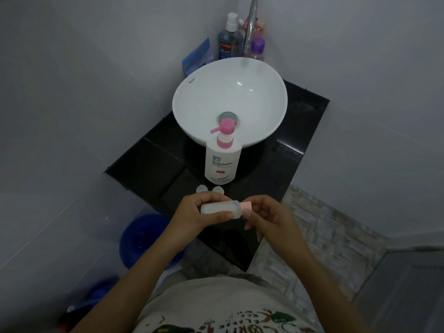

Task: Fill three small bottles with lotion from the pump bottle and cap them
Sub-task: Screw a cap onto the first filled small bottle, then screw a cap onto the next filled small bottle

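Note:
My left hand point(201, 213) grips a small translucent bottle point(216, 209), held sideways over the near edge of the black counter point(149, 162). My right hand point(266, 215) pinches the bottle's pink cap point(247, 207) at its right end. The white pump bottle point(223, 159) with a pink pump head stands upright just beyond my hands, its spout pointing left. Two more small bottles point(201, 189) point(218, 189) stand on the counter between the pump bottle and my left hand, partly hidden behind my fingers.
A white basin point(230, 99) sits on the counter behind the pump bottle, with a chrome tap point(251, 25) above it. Mouthwash point(227, 42) and other toiletry bottles crowd the back corner. A blue bucket point(144, 239) stands on the floor at lower left.

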Tool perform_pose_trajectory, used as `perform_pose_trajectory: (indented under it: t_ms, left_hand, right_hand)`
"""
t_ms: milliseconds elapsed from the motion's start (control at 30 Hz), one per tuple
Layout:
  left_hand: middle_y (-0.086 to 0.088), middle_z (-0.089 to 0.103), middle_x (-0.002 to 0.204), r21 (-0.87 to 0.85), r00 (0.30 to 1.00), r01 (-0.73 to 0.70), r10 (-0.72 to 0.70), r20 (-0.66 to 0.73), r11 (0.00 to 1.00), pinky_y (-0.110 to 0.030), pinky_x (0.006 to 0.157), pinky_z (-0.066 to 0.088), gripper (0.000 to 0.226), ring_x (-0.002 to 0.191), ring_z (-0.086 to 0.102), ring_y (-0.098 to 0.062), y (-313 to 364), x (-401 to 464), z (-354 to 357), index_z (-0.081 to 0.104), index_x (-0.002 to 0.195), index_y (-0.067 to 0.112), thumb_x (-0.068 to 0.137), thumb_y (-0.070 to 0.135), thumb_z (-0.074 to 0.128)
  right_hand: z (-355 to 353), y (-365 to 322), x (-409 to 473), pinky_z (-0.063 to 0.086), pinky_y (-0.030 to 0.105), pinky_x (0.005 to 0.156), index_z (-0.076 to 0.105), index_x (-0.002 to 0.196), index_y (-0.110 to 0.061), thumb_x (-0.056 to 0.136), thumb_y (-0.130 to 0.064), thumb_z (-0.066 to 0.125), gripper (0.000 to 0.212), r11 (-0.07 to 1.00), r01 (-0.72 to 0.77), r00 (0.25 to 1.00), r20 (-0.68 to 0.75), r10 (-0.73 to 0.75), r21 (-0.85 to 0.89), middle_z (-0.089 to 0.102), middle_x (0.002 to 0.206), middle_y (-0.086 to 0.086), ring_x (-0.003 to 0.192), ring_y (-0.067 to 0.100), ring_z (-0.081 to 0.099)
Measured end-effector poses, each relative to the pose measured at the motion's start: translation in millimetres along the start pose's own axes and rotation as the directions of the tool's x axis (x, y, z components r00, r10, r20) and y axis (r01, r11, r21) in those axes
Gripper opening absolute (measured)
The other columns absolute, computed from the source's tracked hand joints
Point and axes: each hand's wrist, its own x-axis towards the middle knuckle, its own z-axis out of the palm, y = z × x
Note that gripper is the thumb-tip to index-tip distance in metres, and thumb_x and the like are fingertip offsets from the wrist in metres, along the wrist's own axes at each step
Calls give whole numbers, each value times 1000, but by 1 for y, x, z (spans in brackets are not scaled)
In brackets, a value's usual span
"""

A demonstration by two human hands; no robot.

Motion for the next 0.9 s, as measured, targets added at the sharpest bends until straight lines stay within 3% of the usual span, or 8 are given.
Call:
perform_pose_trajectory:
  t_ms: [167,267,333,433,533,767,900]
  left_hand:
    - [11,67,107,178,1000,-19,20,-2,984,-22,86,50,44,99,61,0,-4,9,-5,67,100,34,58,31,81]
    - [12,64,103,407,985,-73,130,-115,910,-18,83,45,43,98,56,-1,-10,20,-16,68,103,29,62,32,82]
    - [12,63,99,515,969,-78,187,-162,853,-15,78,40,40,96,53,-4,-16,29,-22,68,102,27,65,30,82]
    - [7,64,102,637,960,-76,229,-162,767,-13,77,35,42,99,48,-9,-26,44,-26,68,106,20,67,28,82]
    - [3,65,109,712,962,-83,242,-124,698,-26,87,38,46,104,46,-13,-37,58,-27,67,111,18,69,31,80]
    - [5,65,111,865,975,-67,216,-48,498,-26,84,22,52,106,45,-18,-58,77,-27,62,117,25,70,42,76]
    - [5,64,112,909,979,-71,204,-15,411,-26,83,18,57,106,44,-18,-61,84,-26,60,118,28,66,46,76]
  right_hand:
    - [-13,-7,9,51,16,61,65,94,-24,83,-22,66,11,951,193,977,-47,-210,-241,66,86,-8,73,8,61]
    - [-19,-4,32,43,10,63,62,97,-20,84,-22,64,13,798,272,947,0,-322,-538,57,87,-13,73,0,55]
    - [-19,5,51,37,11,65,61,101,-18,87,-24,61,15,727,252,953,33,-302,-639,56,93,-9,74,0,51]
    - [-10,22,77,44,24,71,59,103,-15,90,-23,56,16,668,222,970,93,-223,-711,59,103,0,84,14,58]
    - [0,35,96,51,36,76,58,103,-11,90,-22,54,17,598,234,971,159,-176,-767,59,106,6,88,23,61]
    - [8,57,107,45,33,70,55,104,-11,89,-20,54,17,545,202,979,163,-119,-814,58,105,9,87,28,61]
    - [4,58,106,50,35,80,48,126,-19,83,-26,65,47,518,179,984,140,-114,-837,59,119,5,99,24,61]
